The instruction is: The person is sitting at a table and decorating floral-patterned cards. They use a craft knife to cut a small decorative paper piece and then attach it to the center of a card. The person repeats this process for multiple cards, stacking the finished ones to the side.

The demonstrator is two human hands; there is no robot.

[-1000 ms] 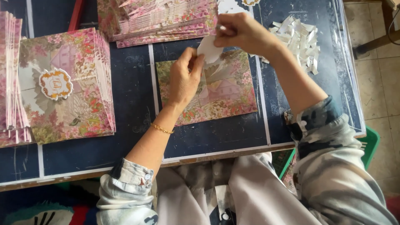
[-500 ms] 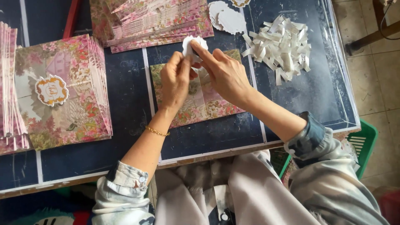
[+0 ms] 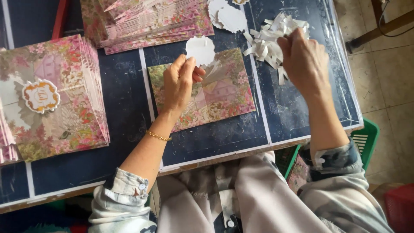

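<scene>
My left hand [image 3: 180,82] pinches a white scalloped paper label [image 3: 200,50] by its lower edge, holding it above a single floral card [image 3: 224,97] that lies flat on the dark table [image 3: 211,138]. My right hand [image 3: 304,60] is off to the right, over a heap of white paper strips [image 3: 265,36], fingers curled at the heap; whether a strip is between them I cannot see.
A tall stack of floral cards [image 3: 56,112], the top one bearing a gold-edged label [image 3: 41,96], stands at the left. Another fanned stack [image 3: 146,21] lies at the back. Loose white labels [image 3: 226,15] sit beside it. A green crate [image 3: 364,142] is below the table's right edge.
My right hand has moved away from the label, rightward to the heap of strips. My left hand keeps the label over the card.
</scene>
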